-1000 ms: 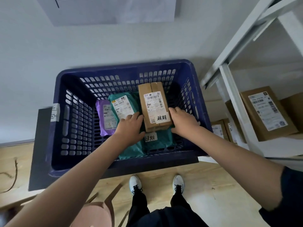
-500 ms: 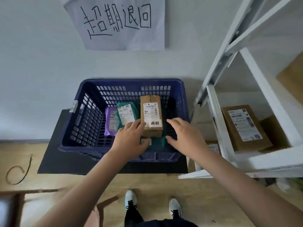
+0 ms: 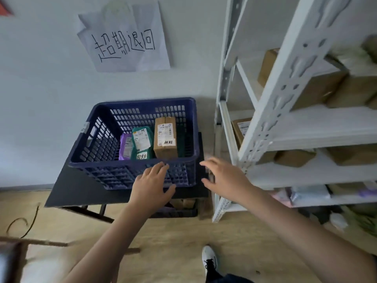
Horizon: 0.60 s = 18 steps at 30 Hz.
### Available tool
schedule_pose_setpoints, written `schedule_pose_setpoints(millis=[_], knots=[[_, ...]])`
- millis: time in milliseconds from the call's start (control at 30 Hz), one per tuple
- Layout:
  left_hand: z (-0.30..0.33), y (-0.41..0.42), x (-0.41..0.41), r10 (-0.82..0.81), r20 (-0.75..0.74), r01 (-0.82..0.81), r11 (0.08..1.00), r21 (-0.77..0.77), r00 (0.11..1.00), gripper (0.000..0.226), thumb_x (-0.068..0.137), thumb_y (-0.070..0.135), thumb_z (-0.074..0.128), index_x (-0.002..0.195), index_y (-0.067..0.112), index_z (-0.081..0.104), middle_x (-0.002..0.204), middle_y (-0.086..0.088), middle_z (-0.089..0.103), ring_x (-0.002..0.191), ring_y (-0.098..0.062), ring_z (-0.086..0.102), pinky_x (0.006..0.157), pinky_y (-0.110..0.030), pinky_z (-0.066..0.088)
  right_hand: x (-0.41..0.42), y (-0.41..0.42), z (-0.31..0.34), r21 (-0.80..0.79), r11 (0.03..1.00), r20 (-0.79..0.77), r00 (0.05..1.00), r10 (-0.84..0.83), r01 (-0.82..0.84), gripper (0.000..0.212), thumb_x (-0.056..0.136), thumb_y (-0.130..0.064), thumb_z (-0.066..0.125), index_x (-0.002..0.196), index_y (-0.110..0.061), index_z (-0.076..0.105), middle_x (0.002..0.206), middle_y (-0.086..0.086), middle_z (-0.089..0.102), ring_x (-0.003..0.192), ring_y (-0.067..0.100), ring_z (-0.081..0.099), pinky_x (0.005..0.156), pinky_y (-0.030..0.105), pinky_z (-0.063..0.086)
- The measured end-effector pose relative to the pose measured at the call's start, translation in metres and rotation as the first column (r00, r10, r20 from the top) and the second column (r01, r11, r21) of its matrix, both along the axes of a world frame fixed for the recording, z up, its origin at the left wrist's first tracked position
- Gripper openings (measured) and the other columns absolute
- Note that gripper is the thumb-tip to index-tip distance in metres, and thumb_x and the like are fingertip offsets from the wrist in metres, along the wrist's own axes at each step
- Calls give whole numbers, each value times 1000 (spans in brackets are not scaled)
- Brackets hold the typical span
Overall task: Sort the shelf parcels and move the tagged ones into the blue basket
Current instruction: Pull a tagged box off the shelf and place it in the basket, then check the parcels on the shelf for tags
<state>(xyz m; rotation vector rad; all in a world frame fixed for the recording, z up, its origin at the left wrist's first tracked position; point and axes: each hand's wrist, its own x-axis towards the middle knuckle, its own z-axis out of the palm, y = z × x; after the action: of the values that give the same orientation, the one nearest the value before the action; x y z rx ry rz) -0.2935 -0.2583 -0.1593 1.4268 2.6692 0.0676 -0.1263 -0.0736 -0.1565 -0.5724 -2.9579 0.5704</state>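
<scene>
The step in hand looks like the turn back to the shelf after a drop-off: a tagged brown box (image 3: 165, 137) lies in the blue basket (image 3: 114, 162), toward its 2 o'clock corner, with a tagged green bag (image 3: 142, 142) touching its left side and a purple bag (image 3: 125, 147) at the bag's 9 o'clock. The basket sits on a black table (image 3: 81, 193) against the wall, under a handwritten paper sign (image 3: 124, 39).

The left hand (image 3: 152, 185) hovers in front of the basket's near wall, its grip loose, fingers spread and empty. The right hand (image 3: 225, 177) hangs at the basket's 3 o'clock, between basket and white shelf (image 3: 271, 94), fingers also relaxed and holding nothing.

Next, I judge, the hands must reach toward 3 o'clock into the shelf, where more brown boxes (image 3: 318, 86) stand. Their labels are blurred, so each will want turning to check for a tag before it is carried over.

Against the earlier frames, both hands have left the basket: a second ago they flanked the brown box inside it, and half a second ago they were lifting off it. Now they are outside the rim, the right hand drifting toward the shelf. The view has pulled back and swung right, showing more shelving. The parcels in the basket lie as they did.
</scene>
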Motion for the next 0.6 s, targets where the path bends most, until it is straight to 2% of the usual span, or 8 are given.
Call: schedule_pose_setpoints(millis=[133, 233, 300, 400, 600], knots=[[-2, 7, 46, -66, 24, 66, 998, -3, 998, 68, 93, 60, 43, 151, 27, 30, 157, 6, 31, 140, -21, 36, 108, -44, 40, 65, -2, -12, 21, 990, 48, 989, -142, 141, 50, 96, -45, 54, 142, -25, 46, 136, -8, 51, 112, 14, 59, 80, 34, 55], [-1, 17, 84, -96, 62, 95, 995, 16, 993, 68, 93, 60, 44, 151, 27, 31, 157, 7, 32, 140, -19, 36, 108, -43, 40, 121, 5, -18, 27, 971, 110, 965, -238, 237, 49, 95, -43, 57, 141, -24, 49, 132, -5, 54, 106, 14, 60, 75, 32, 51], [0, 25, 110, -119, 90, 117, 993, 25, 989, 67, 93, 59, 44, 150, 28, 31, 157, 7, 32, 140, -19, 36, 109, -42, 39, 157, 15, -18, 38, 957, 139, 947, -289, 286, 50, 95, -44, 57, 140, -23, 49, 132, -4, 55, 107, 14, 60, 78, 32, 51], [1, 45, 146, -175, 102, 172, 985, 32, 979, 64, 93, 57, 45, 149, 28, 33, 155, 8, 35, 137, -19, 39, 108, -42, 39, 206, 39, -13, 44, 925, 147, 914, -379, 377, 50, 96, -43, 57, 141, -24, 49, 135, -5, 54, 114, 17, 58, 82, 33, 50], [-2, 104, 234, -250, 97, 248, 968, 34, 963, 61, 94, 54, 43, 148, 27, 33, 152, 10, 36, 132, -19, 44, 100, -40, 45, 296, 90, -6, 36, 880, 113, 873, -475, 474, 47, 96, -43, 56, 138, -24, 51, 130, -6, 55, 112, 17, 58, 78, 33, 49]])
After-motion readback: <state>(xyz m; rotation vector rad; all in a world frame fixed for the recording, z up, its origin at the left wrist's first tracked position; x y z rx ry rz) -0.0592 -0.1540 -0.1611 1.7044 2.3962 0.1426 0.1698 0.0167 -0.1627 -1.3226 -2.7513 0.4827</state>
